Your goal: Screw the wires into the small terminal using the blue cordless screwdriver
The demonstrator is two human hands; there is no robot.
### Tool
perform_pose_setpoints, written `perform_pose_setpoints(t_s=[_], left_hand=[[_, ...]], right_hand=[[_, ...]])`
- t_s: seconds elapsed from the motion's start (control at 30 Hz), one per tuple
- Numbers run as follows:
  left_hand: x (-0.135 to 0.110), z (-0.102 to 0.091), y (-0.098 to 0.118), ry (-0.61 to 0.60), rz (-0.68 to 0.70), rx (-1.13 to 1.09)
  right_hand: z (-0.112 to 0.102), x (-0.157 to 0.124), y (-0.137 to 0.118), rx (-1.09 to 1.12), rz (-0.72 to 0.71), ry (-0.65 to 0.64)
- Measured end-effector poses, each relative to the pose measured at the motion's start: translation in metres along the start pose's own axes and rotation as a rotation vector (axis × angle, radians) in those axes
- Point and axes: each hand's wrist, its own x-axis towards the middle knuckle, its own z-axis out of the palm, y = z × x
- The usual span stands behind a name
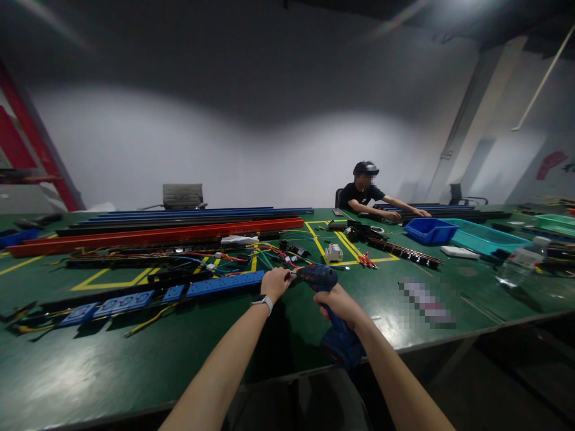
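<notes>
My right hand (344,306) is wrapped round the grip of a blue cordless drill (342,344), whose nose points left. Just off the drill's tip, my left hand (275,284), with a watch (263,302) at the wrist, is closed in a pinch; what sits between its fingers is too small to make out. Beside that hand ends a long power strip (224,284) with blue socket modules, lying on the green table (188,353). Red, blue and green wires (265,254) spread behind my left hand. A white circuit breaker (333,253) stands beyond the drill.
An orange rail (162,233) and several dark rails lie farther back. On the right are a blue bin (430,230), a teal basket (487,237), a water bottle (521,263) and a blurred flat object (426,302). Across the table, a person (366,194) reaches over dark rails.
</notes>
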Motion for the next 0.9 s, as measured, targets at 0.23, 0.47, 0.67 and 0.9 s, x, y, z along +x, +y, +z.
perform_pose_setpoints(t_s=[0.23, 0.47, 0.67, 0.9], left_hand=[[0.0001, 0.0012, 0.0001, -0.005, 0.001, -0.002], [-0.0005, -0.0003, 0.0016, -0.005, -0.003, -0.011], [-0.0004, 0.0027, 0.0008, 0.024, 0.005, -0.013], [0.0, 0.0036, 0.0004, 0.025, 0.0, -0.004]], right_hand=[[-0.0006, 0.0022, 0.0027, -0.008, -0.026, -0.001], [-0.0017, 0.0016, 0.0028, -0.01, -0.016, 0.016], [-0.0027, 0.0029, 0.005, -0.008, -0.038, 0.001], [-0.0036, 0.0039, 0.0064, 0.0, -0.035, -0.005]])
